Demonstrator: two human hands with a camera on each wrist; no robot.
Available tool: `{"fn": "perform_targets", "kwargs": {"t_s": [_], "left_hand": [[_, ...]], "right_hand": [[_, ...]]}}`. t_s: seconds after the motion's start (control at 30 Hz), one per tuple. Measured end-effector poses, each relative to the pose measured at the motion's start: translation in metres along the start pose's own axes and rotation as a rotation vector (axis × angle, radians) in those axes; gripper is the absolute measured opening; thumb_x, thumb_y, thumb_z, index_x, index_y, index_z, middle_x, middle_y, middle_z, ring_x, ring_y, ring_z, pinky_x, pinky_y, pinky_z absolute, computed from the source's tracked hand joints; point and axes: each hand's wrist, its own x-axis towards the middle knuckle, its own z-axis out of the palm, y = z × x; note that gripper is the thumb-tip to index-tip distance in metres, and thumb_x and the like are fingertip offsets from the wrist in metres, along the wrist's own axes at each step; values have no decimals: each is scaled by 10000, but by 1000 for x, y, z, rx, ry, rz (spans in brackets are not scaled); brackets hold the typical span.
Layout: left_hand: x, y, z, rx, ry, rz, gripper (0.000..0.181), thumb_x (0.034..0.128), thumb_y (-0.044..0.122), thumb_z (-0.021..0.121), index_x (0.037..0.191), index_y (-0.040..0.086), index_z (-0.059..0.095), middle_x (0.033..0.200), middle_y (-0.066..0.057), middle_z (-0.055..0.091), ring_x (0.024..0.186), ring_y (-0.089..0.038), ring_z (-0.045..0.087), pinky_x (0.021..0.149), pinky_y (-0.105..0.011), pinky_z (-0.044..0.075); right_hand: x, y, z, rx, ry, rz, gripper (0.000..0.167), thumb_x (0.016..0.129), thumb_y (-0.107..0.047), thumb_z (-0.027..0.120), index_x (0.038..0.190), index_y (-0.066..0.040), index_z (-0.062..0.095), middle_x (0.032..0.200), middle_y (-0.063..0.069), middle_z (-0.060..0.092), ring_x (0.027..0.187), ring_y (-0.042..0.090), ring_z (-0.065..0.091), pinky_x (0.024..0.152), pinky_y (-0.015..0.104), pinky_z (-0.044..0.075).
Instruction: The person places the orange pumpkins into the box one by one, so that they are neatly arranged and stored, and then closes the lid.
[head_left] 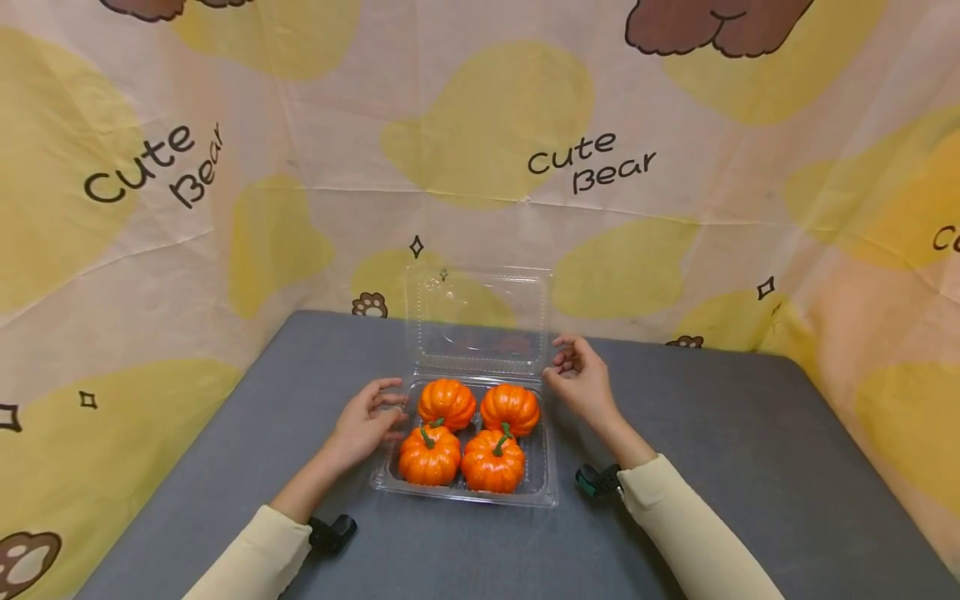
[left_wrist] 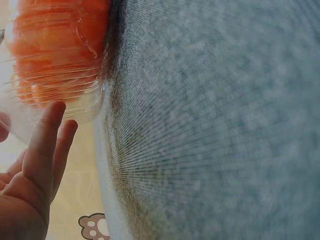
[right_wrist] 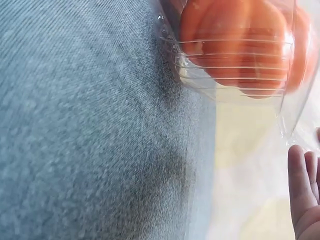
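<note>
A clear plastic clamshell box [head_left: 540,492] sits on the table, its hinged lid [head_left: 483,325] raised at the back. Inside are several small orange pumpkins [head_left: 493,462] with green stems, set in two rows. My left hand [head_left: 366,423] is at the box's left wall, fingers loosely bent; in the left wrist view its fingertips are close to the ridged side [left_wrist: 60,75], and contact is unclear. Beside the right hinge corner is my right hand [head_left: 587,382], fingers bent and holding nothing visible. Its fingertips are near the clear plastic edge [right_wrist: 285,131] in the right wrist view.
The grey cloth-covered table [head_left: 675,500] extends on both sides of the box. A printed bear-pattern curtain [head_left: 487,125] hangs behind and along the sides. Black straps with small devices [head_left: 597,481] are on both wrists.
</note>
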Motion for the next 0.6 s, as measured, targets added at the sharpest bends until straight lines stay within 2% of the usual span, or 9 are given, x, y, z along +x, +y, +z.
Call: {"fn": "perform_targets", "kwargs": {"t_s": [0.1,0.17,0.27,0.37,0.5,0.6], "left_hand": [[-2,3,-2,-3,0,-5,474,959,49,482,1416,9,363,1309,-295,540,1044,-387,631,739,-386,592],[-3,3,-2,-11,-4,-8,475,969,60,473,1424,9,348,1314,-296,535,1053,-387,625,750,-397,591],[-4,3,-2,-36,-10,-14,477,974,66,459,1431,11,332,1314,-298,531,1065,-386,623,766,-410,588],[-5,2,-3,-61,-21,-18,479,980,76,449,1437,15,319,1315,-301,524,1083,-392,618,784,-418,584],[-6,1,-4,-102,-37,-24,471,993,91,420,1443,14,306,1326,-310,506,1116,-412,603,813,-427,576],[-8,2,-6,-141,-53,-26,461,1014,125,379,1448,4,285,1339,-324,482,1138,-429,587,839,-442,567]], "right_hand": [[-7,-16,-6,45,-13,-72,344,795,71,659,1130,71,582,887,248,603,768,172,568,713,218,506],[-13,-26,-11,58,-41,-85,317,817,85,638,1126,117,574,884,268,600,774,207,580,709,233,516],[-18,-26,-15,62,-75,-95,282,862,55,616,1132,125,574,881,252,610,762,244,620,695,196,527],[-22,-22,-19,53,-100,-77,241,911,12,583,1135,100,587,902,254,626,791,316,645,701,259,571],[-23,-5,-22,48,-103,-45,219,955,-73,562,1142,28,617,971,257,655,844,177,663,731,420,586],[-24,4,-24,65,-105,-21,241,970,-136,556,1148,10,628,1015,267,660,876,104,659,757,450,578]]}}
